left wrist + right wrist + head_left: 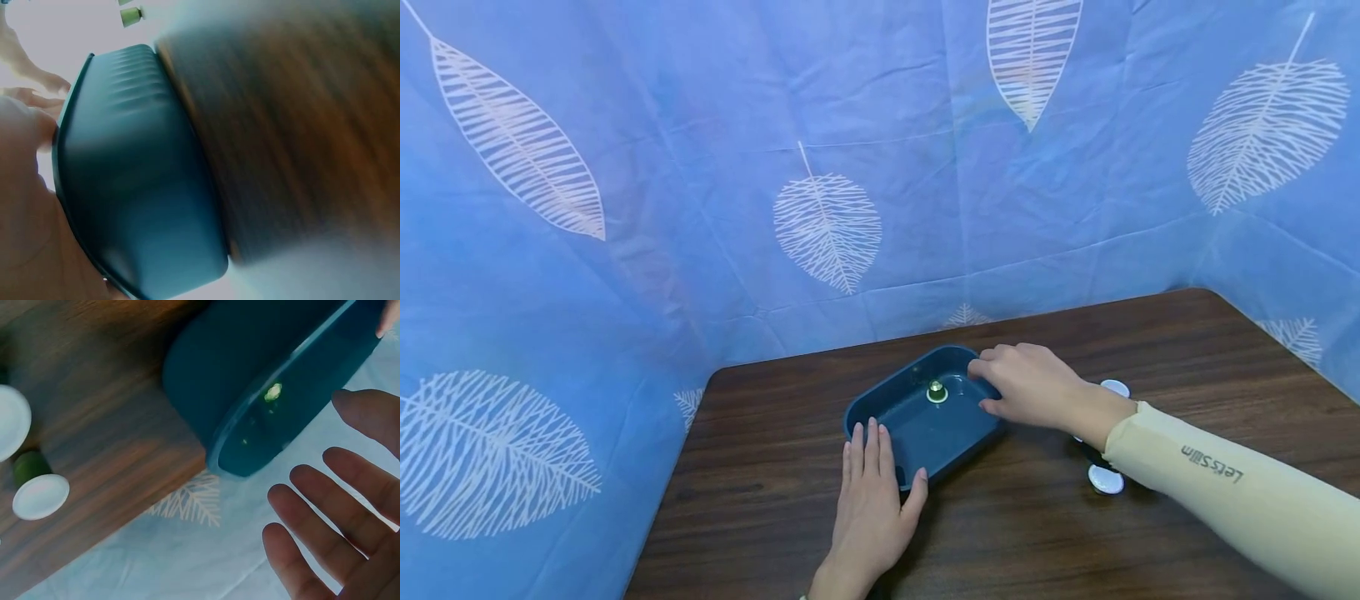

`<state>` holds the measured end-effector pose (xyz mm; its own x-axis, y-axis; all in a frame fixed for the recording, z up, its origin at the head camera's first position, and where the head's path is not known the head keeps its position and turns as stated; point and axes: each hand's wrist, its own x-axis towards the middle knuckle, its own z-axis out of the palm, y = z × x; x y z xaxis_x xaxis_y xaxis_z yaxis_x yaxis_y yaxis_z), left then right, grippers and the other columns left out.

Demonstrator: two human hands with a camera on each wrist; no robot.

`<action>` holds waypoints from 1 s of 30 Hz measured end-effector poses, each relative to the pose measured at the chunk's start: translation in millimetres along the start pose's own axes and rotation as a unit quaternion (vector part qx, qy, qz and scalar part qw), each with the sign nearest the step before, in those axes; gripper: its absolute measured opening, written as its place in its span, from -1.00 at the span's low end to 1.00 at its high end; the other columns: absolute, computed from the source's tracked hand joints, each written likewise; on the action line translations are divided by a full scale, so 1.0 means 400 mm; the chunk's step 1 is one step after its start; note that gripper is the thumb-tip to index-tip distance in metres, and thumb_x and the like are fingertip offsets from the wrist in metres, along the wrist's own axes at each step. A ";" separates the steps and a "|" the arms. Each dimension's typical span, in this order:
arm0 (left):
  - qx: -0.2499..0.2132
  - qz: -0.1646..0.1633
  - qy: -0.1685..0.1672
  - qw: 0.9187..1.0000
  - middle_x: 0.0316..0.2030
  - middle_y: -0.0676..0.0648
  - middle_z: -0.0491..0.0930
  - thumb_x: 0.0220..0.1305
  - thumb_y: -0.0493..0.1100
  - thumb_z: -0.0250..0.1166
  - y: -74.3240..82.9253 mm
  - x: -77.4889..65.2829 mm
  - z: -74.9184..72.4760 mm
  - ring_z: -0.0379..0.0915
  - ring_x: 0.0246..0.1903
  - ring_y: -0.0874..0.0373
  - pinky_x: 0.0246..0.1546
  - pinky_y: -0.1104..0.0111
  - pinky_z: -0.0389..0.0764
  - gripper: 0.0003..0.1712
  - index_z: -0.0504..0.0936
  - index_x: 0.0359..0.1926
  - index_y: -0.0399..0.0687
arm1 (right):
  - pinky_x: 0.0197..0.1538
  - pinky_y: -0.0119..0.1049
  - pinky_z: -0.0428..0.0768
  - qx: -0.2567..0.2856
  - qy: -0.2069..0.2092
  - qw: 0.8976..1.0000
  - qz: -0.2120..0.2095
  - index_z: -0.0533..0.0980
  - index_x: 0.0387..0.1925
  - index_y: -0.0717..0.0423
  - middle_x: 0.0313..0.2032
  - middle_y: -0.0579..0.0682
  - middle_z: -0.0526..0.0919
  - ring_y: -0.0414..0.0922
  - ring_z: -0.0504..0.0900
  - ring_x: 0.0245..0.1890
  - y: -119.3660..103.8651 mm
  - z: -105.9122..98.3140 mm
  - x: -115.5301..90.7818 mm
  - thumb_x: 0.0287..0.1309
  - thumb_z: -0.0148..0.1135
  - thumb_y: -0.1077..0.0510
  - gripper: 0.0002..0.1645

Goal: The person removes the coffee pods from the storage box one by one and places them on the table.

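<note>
A dark blue rectangular tray point(925, 446) stands on the table. Inside it, toward the far side, sits a small green-gold capsule point(937, 391) on its white rim. My left hand point(872, 517) rests at the tray's near left edge, fingers straight over the rim and thumb spread along the near side. Over the right end of the tray is my right hand point(1033, 385), palm down. The right wrist view shows this hand's fingers point(312, 519) loosely spread beside the tray's rim, holding nothing.
Right of the tray, partly behind my right forearm, lie more capsules with white lids point(1106, 479); a green one point(31, 467) shows in the right wrist view. The brown wooden table point(760, 467) ends at a blue leaf-print cloth point(700, 208) behind and at both sides.
</note>
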<state>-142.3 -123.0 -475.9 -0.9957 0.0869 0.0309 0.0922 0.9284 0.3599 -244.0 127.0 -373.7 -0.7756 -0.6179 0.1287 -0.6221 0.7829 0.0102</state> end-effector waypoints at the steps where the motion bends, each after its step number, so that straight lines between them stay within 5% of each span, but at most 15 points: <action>1: 0.000 -0.001 -0.002 1.000 0.75 -0.15 -0.07 0.57 0.45 -0.03 -0.001 -0.001 -0.001 -0.29 0.76 -0.17 0.72 -0.13 -0.05 0.02 0.09 0.72 -0.14 | -0.04 -0.03 0.82 0.004 -0.004 1.000 -0.001 0.72 0.12 0.10 -0.04 0.07 0.83 -0.02 0.81 -0.13 -0.002 0.005 0.007 0.17 0.63 -0.05 -0.45; 18: 0.000 -0.004 -0.008 1.000 0.75 -0.19 -0.07 0.57 0.42 0.01 -0.005 -0.005 -0.005 -0.30 0.76 -0.19 0.71 -0.17 -0.05 0.03 0.10 0.71 -0.18 | -0.02 0.01 0.82 0.031 -0.054 0.998 0.011 0.63 0.29 0.14 0.13 0.17 0.78 0.05 0.83 -0.05 -0.034 0.085 0.078 0.24 0.58 -0.05 -0.33; 30: -0.001 0.019 0.001 1.000 0.74 -0.20 -0.02 0.58 0.39 0.03 -0.006 0.001 -0.010 -0.29 0.75 -0.23 0.70 -0.19 -0.02 0.00 0.14 0.69 -0.21 | 0.15 0.11 0.78 0.006 -0.110 0.994 0.024 0.56 0.38 0.13 0.27 0.21 0.70 0.14 0.74 0.22 -0.038 0.119 0.117 0.27 0.56 -0.11 -0.23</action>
<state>-143.0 -126.5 -473.0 -0.9915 0.1215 0.0475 0.1304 0.9237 0.3603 -275.9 82.7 -415.0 -0.8079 -0.5822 -0.0911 -0.5843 0.8115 -0.0035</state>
